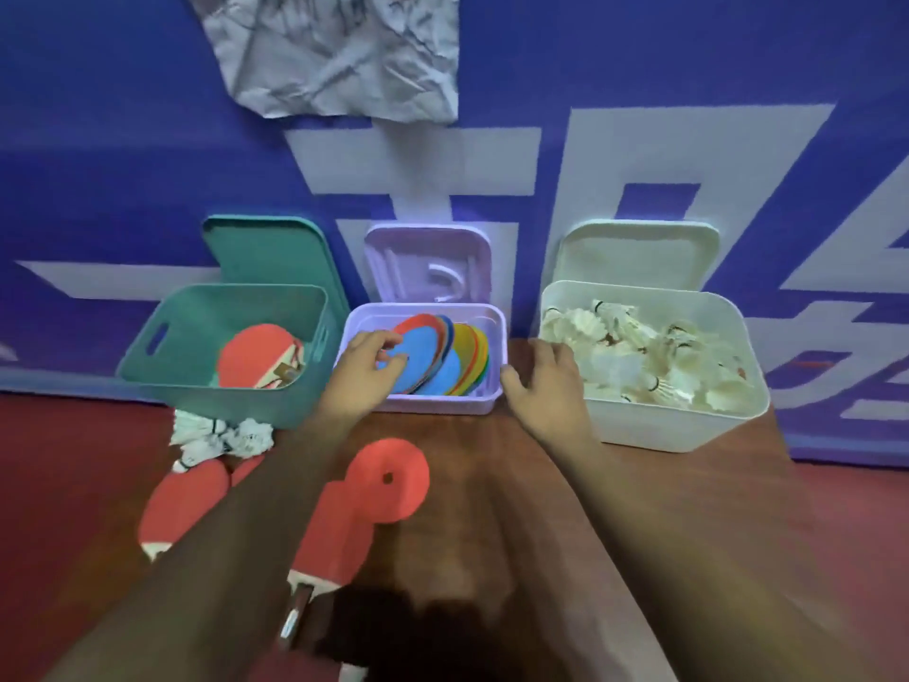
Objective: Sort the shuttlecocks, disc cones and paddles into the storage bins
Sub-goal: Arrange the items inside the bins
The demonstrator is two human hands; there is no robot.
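Left hand: I see my left hand (366, 366) down inside the lilac bin (433, 403), fingers curled over the top edge of the blue disc cone (418, 366), thumb on its face. That's a grip.
Right hand: my right hand (546, 386) holds nothing, fingers loosely spread. It sits between the lilac bin and the white bin (664, 425), thumb against the lilac bin's near right corner.
Blue disc cone: it stands on edge at the front of the stacked cones (472, 356), leaning back on them in the middle bin.
Teal bin (206, 396): on the left, red paddles (251, 359) inside.
White bin: on the right, piled high with shuttlecocks (639, 356).
Lids: all three are propped up behind their bins.
On the table (492, 484): a red disc cone (391, 479) overlaps the blade tip of a near paddle (334, 529), whose handle points towards me.
Left of that: a second paddle (184, 499), partly hidden by my left forearm.
Loose shuttlecocks (221, 435): bunched just in front of the teal bin.
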